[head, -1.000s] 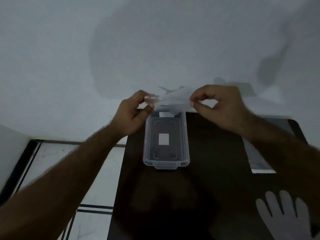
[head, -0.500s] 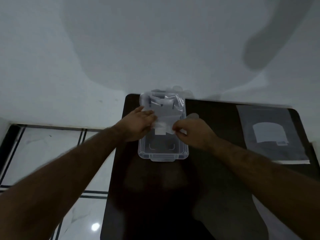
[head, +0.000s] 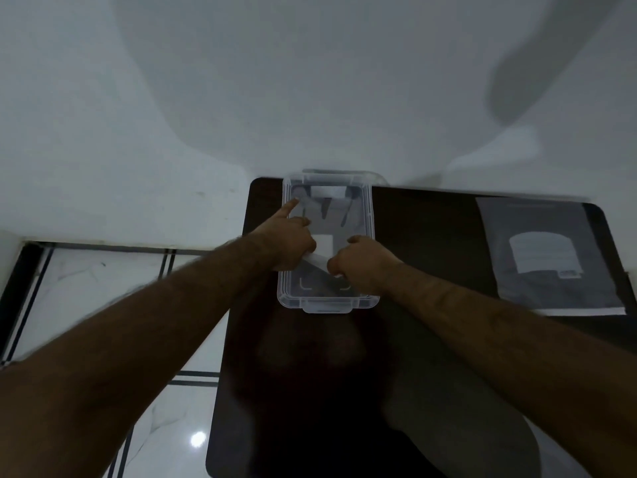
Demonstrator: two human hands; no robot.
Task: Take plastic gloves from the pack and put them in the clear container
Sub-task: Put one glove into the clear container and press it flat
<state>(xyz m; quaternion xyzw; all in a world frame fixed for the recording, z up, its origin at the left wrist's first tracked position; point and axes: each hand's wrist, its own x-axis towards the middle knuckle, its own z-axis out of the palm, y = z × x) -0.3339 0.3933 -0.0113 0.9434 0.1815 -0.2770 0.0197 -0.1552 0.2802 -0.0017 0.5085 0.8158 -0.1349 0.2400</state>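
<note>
A clear plastic container (head: 370, 215) stands at the far edge of a dark table (head: 431, 243). A thin translucent plastic glove (head: 336, 208) lies spread inside it, its fingers toward the far end. My left hand (head: 293, 243) reaches into the container's left side, index finger stretched out and pressing on the glove. My right hand (head: 362, 263) is curled over the near right part of the container, pinching the glove's cuff. The pack of gloves (head: 544, 257) lies flat at the table's right side.
A white wall rises just behind the table. To the left is a pale tiled floor (head: 103, 288) with dark lines. Another translucent glove (head: 482, 426) lies on the near right of the table, partly under my right forearm.
Both hands came down from above the container's far end and laid the glove inside it. The glove now lies flatter, and my left index finger has stretched toward the far left corner.
</note>
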